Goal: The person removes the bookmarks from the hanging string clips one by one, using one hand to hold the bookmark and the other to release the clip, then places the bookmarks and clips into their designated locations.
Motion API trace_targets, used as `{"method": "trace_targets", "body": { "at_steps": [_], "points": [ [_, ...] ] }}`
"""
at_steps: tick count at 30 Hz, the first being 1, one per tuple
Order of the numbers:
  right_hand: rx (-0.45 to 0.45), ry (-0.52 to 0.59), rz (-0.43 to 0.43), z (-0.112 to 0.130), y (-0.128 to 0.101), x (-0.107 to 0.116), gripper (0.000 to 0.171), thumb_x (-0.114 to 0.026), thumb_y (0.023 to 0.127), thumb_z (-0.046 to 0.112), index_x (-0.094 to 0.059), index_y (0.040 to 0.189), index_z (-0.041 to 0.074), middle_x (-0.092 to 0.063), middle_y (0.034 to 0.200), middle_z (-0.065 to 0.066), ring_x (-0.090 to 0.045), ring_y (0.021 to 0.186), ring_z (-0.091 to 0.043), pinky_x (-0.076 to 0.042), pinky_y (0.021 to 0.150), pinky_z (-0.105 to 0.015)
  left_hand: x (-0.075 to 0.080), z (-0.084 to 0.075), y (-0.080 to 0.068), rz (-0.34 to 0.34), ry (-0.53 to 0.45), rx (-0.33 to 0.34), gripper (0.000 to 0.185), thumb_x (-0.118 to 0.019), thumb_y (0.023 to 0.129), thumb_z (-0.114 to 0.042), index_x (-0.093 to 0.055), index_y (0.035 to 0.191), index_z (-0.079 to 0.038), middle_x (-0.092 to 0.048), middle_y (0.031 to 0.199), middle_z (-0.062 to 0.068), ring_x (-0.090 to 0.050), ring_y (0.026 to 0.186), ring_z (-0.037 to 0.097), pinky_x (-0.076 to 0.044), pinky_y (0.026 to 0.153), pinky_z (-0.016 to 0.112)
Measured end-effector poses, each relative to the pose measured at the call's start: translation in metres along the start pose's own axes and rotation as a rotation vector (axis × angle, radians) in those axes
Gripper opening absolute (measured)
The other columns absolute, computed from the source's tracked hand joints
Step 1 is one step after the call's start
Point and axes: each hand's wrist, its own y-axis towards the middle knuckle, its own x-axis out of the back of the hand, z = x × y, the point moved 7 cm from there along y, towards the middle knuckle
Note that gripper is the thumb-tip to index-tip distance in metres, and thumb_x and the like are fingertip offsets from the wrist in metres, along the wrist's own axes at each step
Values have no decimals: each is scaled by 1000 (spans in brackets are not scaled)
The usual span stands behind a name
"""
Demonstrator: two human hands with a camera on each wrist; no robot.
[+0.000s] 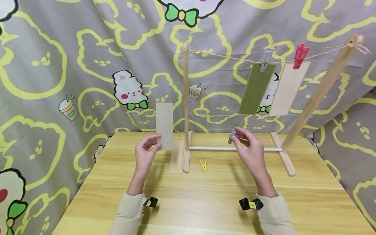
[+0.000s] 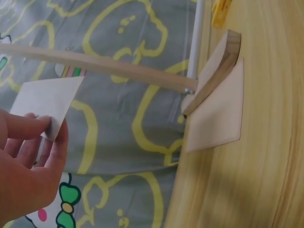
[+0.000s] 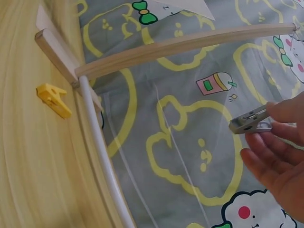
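The left hand [image 1: 146, 153] pinches the pale card [image 1: 164, 125] by its bottom edge, the right hand [image 1: 249, 148] pinches a clear clip [image 1: 232, 136] — held so low, the card may flop or slip.

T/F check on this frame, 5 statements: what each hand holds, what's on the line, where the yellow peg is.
1. The left hand holds a pale card upright. True.
2. The right hand holds the yellow peg. False: it pinches a clear peg; the yellow peg lies on the table.
3. Two cards hang on the string. True: a green card and a cream card.
4. Both hanging cards are clipped with red pegs. False: only the cream card has a red peg; the green card's is clear.
5. Another card lies flat by the rack's left foot. True.
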Motion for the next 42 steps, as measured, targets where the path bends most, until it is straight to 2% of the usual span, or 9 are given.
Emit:
{"method": "trace_targets", "body": {
  "at_steps": [5,10,16,21,27,33,42],
  "points": [
    [-24,-108,36,-7,-1,-4,30,-76,93,5,-71,122,0,-74,107,-13,-68,95,-21,-54,81,-12,3,3,0,13,42,21,32,-69,82,25,-70,111,12,-70,113,30,-68,87,13,-58,74,18],
    [-48,-159,52,-13,-3,-5,30,-77,93,8,-71,121,1,-73,106,-12,-69,94,-23,-52,77,-10,0,12,1,39,64,35,31,-69,82,24,-71,110,12,-69,114,32,-67,87,11,-57,74,17],
    [-64,-169,81,-20,-4,-9,29,-77,92,9,-71,119,0,-73,101,-12,-70,93,-23,-55,75,-13,1,22,0,30,85,61,31,-69,83,23,-71,111,11,-70,115,30,-67,88,12,-56,76,17],
    [-83,-153,104,-27,-5,-13,29,-78,92,7,-71,118,-2,-73,98,-13,-70,90,-24,-57,74,-16,4,25,-1,4,90,87,31,-69,83,22,-70,112,11,-69,119,28,-67,92,12,-56,79,18],
    [-119,-164,142,-36,-5,-21,28,-78,91,8,-72,116,-4,-74,97,-15,-71,88,-27,-59,74,-21,4,29,0,10,111,101,31,-70,83,21,-71,112,11,-70,120,26,-67,93,13,-55,83,20],
    [-167,-180,193,-44,-9,-32,28,-79,92,14,-72,114,-3,-74,97,-13,-72,88,-26,-60,75,-25,7,31,2,-3,120,111,31,-71,83,21,-71,112,10,-71,118,25,-67,91,11,-55,82,18],
    [-200,-207,205,-52,-17,-38,29,-79,92,16,-73,114,-2,-74,95,-12,-72,86,-25,-60,74,-25,7,31,4,8,118,123,32,-70,83,21,-70,114,11,-69,119,27,-67,93,9,-55,84,18]
  ]
}}
